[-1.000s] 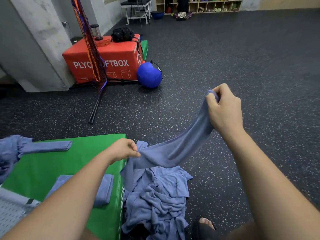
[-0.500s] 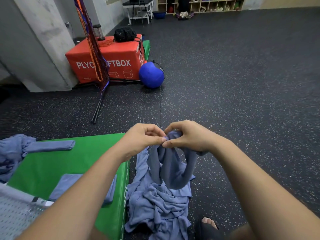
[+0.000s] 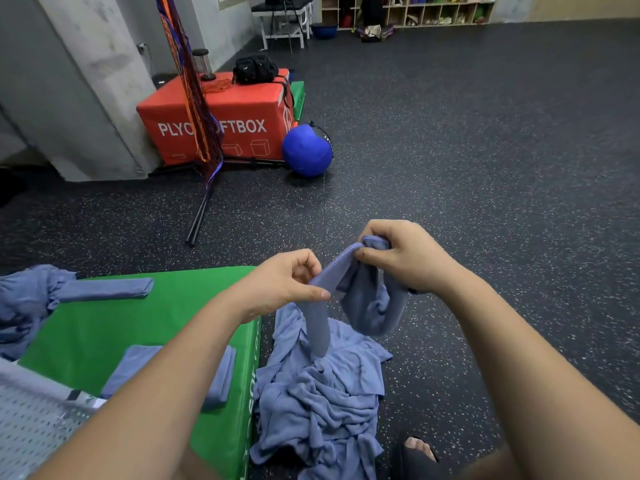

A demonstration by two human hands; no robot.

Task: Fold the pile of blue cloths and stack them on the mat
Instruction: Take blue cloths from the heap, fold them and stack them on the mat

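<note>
The left hand (image 3: 277, 282) pinched a strip of the blue cloth (image 3: 318, 323) between its thumb and fingers (image 3: 301, 261). The right hand (image 3: 408, 261) gripped the bunched top edge, its fingers curled tight round it. Both hands were close together, above the floor (image 3: 485, 168) just beside the green mat (image 3: 104, 334). The cloth drooped in loops to the crumpled pile of cloths (image 3: 318, 403) on the floor against the mat's side. One folded cloth (image 3: 218, 375) lay on the mat's near part and a second folded one (image 3: 104, 289) lay at its far edge. A red box (image 3: 242, 109) and a blue ball (image 3: 306, 150) stood well beyond.
</note>
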